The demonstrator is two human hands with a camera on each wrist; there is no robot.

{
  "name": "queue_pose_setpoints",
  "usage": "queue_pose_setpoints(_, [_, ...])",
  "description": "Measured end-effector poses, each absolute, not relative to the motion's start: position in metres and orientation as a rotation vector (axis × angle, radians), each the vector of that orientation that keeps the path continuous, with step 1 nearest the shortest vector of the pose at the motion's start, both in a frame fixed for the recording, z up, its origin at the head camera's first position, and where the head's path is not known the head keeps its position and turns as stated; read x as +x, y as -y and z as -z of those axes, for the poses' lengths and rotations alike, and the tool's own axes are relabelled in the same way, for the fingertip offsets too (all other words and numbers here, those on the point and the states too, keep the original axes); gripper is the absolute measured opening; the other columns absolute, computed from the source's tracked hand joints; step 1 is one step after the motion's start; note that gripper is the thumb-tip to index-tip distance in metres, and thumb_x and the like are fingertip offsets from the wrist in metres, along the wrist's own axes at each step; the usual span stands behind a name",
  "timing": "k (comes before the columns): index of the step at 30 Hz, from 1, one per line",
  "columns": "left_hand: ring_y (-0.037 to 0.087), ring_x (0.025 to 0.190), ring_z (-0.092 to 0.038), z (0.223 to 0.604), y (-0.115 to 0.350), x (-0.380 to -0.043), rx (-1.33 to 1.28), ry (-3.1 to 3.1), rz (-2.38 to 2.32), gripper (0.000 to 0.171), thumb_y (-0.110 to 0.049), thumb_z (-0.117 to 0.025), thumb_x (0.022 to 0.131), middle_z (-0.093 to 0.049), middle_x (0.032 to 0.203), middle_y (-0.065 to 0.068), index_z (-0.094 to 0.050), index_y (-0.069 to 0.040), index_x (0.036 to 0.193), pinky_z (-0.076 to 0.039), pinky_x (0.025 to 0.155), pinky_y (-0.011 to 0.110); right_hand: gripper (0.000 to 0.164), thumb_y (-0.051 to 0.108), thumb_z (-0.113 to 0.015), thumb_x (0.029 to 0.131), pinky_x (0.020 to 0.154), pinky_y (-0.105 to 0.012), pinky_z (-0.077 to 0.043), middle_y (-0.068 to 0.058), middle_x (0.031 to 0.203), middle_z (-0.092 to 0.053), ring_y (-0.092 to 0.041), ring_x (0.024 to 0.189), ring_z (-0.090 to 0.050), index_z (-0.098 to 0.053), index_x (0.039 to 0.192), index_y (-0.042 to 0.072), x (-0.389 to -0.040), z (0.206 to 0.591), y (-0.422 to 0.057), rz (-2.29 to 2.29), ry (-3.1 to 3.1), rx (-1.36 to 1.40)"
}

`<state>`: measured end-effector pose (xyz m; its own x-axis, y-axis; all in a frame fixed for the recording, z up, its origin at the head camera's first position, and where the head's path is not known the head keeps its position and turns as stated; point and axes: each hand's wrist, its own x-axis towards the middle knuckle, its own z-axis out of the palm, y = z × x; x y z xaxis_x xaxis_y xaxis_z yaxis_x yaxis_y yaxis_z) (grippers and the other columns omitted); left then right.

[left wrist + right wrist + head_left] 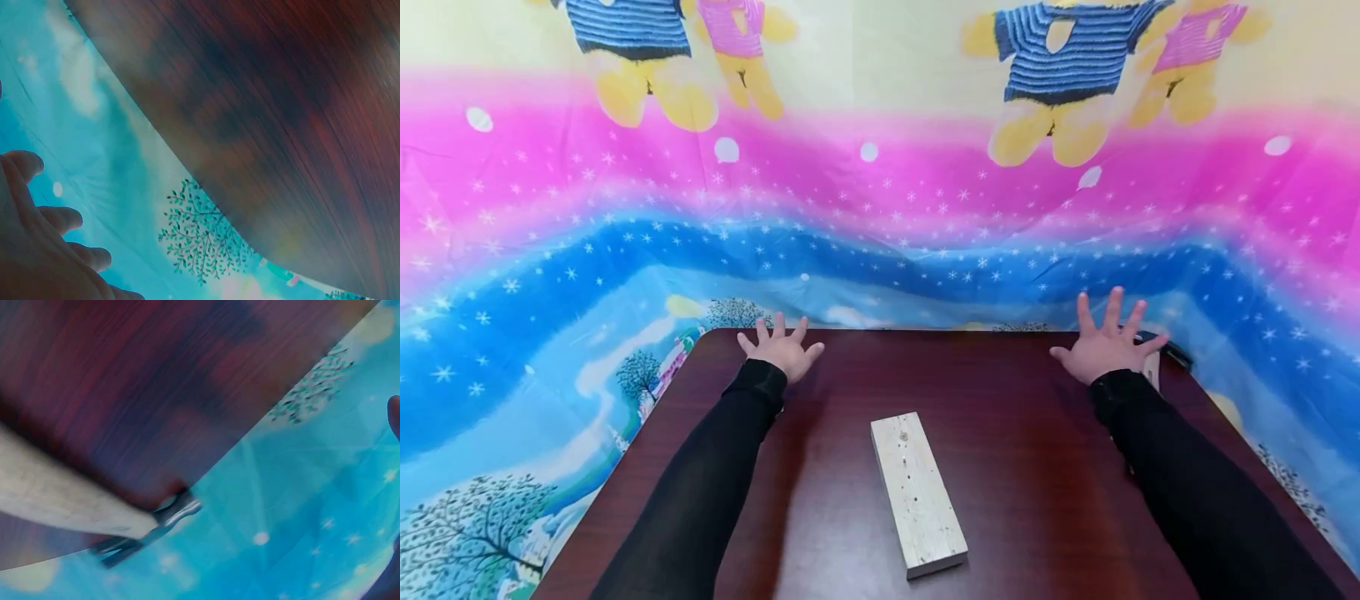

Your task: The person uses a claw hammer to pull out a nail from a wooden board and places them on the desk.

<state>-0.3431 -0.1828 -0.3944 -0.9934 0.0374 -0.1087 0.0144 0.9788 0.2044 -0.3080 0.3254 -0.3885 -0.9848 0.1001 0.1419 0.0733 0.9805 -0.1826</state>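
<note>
The 2 hands are well apart near the far edge of the table (1007, 450), the left hand (782, 352) by the far left corner and the right hand (1107, 348) by the far right, all fingers spread and loose of any grip. A broad stretch of tabletop separates them. A wooden block (917, 492) lies flat nearer the person, around mid-width, well in from both side edges: pale, long, rectangular, dotted with dark specks. Near the right hand, a hammer (69, 494) with a pale handle has its metal claw head at the table's edge. The tabletop is glossy, grained red-brown; a snowflake-patterned cloth (865, 200) surrounds 3 sides.
</note>
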Motion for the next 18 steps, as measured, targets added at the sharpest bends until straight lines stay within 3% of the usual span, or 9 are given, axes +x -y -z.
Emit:
queue_pose_setpoints(6, [0.049,0.147,0.015,0.390,0.176,-0.346,0.052,-3.019,-0.314,0.070,-0.062,-0.029,0.102,0.008,0.165,0.018,-0.007,-0.029,0.160,0.012,0.107,0.077,0.113,0.084,-0.038,0.082,0.084,-0.085,0.024,-0.013,0.144,0.051,-0.047,0.124,0.050,0.029,0.151,0.025,-0.301,0.390,-0.354,-0.284,2.933,-0.278])
queue_pose_setpoints(12, [0.048,0.147,0.017,0.389,0.172,-0.344,0.071,-3.036,-0.298,0.070,-0.063,-0.029,0.101,0.006,0.166,0.016,-0.006,-0.032,0.160,0.011,0.108,0.077,0.122,0.084,-0.043,0.081,0.085,-0.089,0.016,-0.025,0.143,0.047,-0.057,0.124,0.045,0.031,0.149,0.016,-0.279,0.396,-0.373,-0.388,2.964,-0.440])
queue_pose_setpoints(16, [0.048,0.147,0.016,0.389,0.170,-0.343,0.095,-3.038,-0.300,0.070,-0.062,-0.029,0.102,0.005,0.165,0.017,-0.007,-0.031,0.160,0.010,0.108,0.077,0.136,0.089,-0.047,0.074,0.083,-0.092,0.009,-0.032,0.139,0.048,-0.065,0.121,0.041,0.038,0.144,0.009,-0.272,0.398,-0.381,-0.651,3.038,-0.658])
queue_pose_setpoints(18, [0.048,0.148,0.014,0.389,0.171,-0.345,0.092,-3.054,-0.293,0.069,-0.062,-0.029,0.102,0.004,0.165,0.017,-0.010,-0.030,0.160,0.010,0.108,0.077,0.143,0.092,-0.047,0.069,0.088,-0.091,0.005,-0.036,0.136,0.048,-0.069,0.120,0.037,0.041,0.140,0.005,-0.278,0.402,-0.387,-0.792,3.092,-0.783])
